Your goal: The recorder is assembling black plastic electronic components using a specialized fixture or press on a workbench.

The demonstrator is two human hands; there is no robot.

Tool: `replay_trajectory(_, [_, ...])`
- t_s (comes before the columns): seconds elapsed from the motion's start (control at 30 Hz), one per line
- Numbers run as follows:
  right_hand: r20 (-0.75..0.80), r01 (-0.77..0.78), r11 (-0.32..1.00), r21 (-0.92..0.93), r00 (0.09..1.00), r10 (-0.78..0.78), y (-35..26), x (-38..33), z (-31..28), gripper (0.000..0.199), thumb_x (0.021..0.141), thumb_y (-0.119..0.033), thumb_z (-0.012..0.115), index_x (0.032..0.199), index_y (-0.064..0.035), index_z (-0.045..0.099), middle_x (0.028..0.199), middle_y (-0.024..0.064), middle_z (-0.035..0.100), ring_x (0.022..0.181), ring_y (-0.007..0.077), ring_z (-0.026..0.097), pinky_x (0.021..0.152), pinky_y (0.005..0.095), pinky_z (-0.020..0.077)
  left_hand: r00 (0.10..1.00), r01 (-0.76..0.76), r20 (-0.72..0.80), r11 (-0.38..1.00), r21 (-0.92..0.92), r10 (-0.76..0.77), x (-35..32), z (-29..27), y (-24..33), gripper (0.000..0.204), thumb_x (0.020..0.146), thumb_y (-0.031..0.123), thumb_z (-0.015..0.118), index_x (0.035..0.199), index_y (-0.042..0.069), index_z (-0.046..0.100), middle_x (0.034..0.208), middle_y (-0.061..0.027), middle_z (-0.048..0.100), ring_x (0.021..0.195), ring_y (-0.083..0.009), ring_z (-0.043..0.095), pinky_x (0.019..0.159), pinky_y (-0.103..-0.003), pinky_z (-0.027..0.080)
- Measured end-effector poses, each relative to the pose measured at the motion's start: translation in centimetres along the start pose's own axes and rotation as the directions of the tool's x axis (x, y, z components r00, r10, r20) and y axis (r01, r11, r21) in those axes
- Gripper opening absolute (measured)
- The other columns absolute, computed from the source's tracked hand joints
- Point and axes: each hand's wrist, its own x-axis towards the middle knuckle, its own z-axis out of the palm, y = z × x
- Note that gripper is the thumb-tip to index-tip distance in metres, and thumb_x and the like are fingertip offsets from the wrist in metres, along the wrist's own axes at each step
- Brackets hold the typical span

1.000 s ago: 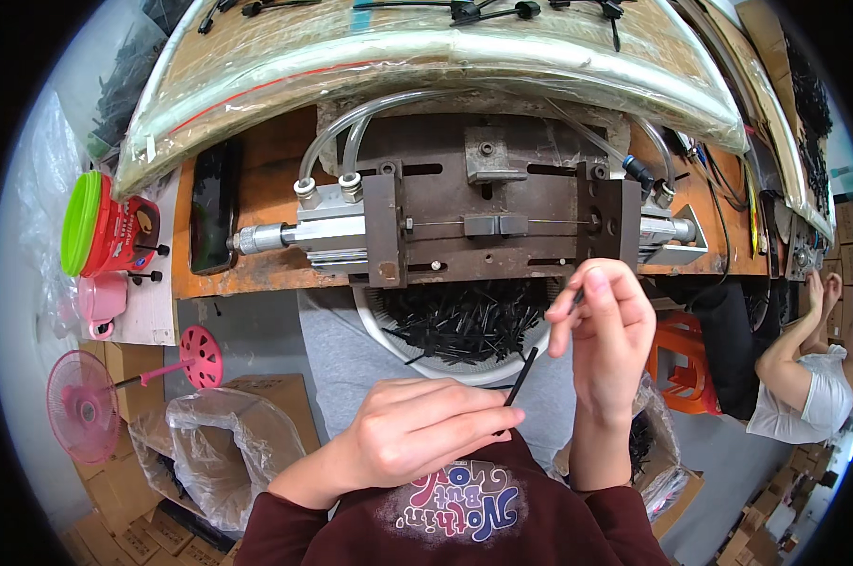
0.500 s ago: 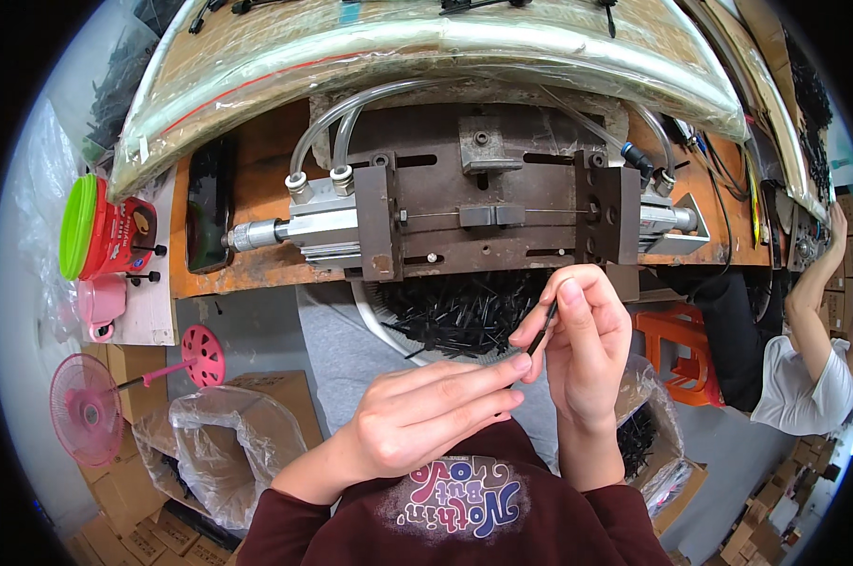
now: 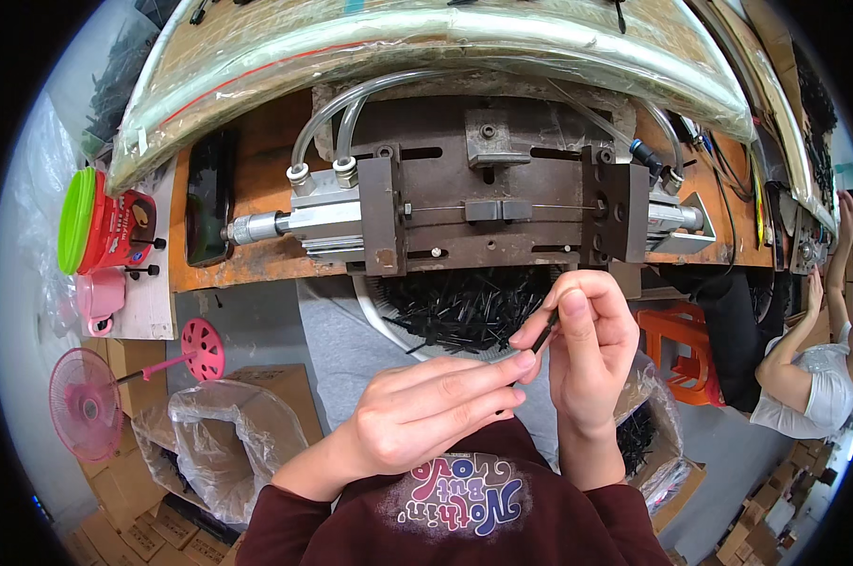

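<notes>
A thin black rod (image 3: 545, 332) slants between my two hands, just in front of the bench. My right hand (image 3: 591, 344) pinches its upper end between thumb and fingertips. The fingers of my left hand (image 3: 436, 410) are closed around its lower part, and a small dark tip also shows under those fingers. Below the bench edge, a basket (image 3: 377, 319) full of loose black rods (image 3: 464, 307) rests by my lap. Beyond my hands stands a metal fixture (image 3: 445, 247), with a thin pin on each side pointing at a small middle block (image 3: 498, 210).
Air cylinders (image 3: 327, 226) with clear hoses flank the fixture. A red bucket with a green rim (image 3: 77, 222) stands left, above a pink fan (image 3: 87, 404). Plastic-lined boxes (image 3: 228, 434) flank me. An orange stool (image 3: 681, 354) and another person (image 3: 808, 387) are at right.
My hands keep nearly the same hold on the rod. The view has shifted slightly. At right, the other person's arms have moved, and a second forearm now shows.
</notes>
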Motion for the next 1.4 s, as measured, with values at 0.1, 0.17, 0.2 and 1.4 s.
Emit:
replay_trajectory(0.1, [-0.042,-0.013,1.0,0.009,0.999,0.013,-0.2,0.0,0.5,0.017,0.102,-0.012,0.048,0.101,0.0046,0.053,0.079,0.0156,0.065,0.059,0.0142,0.063,0.048,0.0233,0.0515,1.0,0.002,-0.007,1.0,-0.012,-0.002,-0.1,0.0,0.0,0.031,0.064,0.005,0.083,0.093,0.001,0.074,0.112,-0.0149,0.07,0.082,-0.0223,0.07,0.069,-0.03,0.059])
replay_trajectory(0.17, [-0.034,-0.006,1.0,0.011,0.999,0.006,-0.2,-0.1,0.5,0.017,0.102,-0.011,0.048,0.101,0.0052,0.053,0.08,0.0154,0.064,0.061,0.0147,0.064,0.048,0.0238,0.0524,1.0,0.004,-0.009,1.0,-0.015,-0.004,-0.2,0.0,0.0,0.032,0.063,0.005,0.083,0.093,0.001,0.074,0.112,-0.0153,0.069,0.082,-0.0225,0.07,0.07,-0.03,0.059])
replay_trajectory(0.2, [-0.031,-0.002,1.0,0.012,1.0,0.002,-0.2,-0.2,0.4,0.016,0.102,-0.01,0.048,0.101,0.0055,0.053,0.081,0.0153,0.063,0.063,0.015,0.065,0.048,0.0241,0.0528,1.0,0.007,-0.008,1.0,-0.019,-0.007,-0.1,0.0,0.0,0.032,0.063,0.005,0.083,0.093,0.001,0.074,0.113,-0.0154,0.069,0.082,-0.0226,0.07,0.07,-0.03,0.059])
replay_trajectory(1.4, [0.154,0.066,0.366,-0.928,0.964,0.216,8.7,-6.8,-7.9,0.013,0.074,-0.004,0.075,0.083,-0.0012,0.067,0.081,0.0064,0.064,0.076,0.0215,0.062,0.065,0.033,0.0504,0.987,0.017,-0.128,0.744,0.668,0.093,3.9,2.7,-4.9,0.007,0.071,0.006,0.068,0.076,0.004,0.07,0.103,-0.0091,0.073,0.044,-0.0086,0.05,0.045,-0.024,0.038])
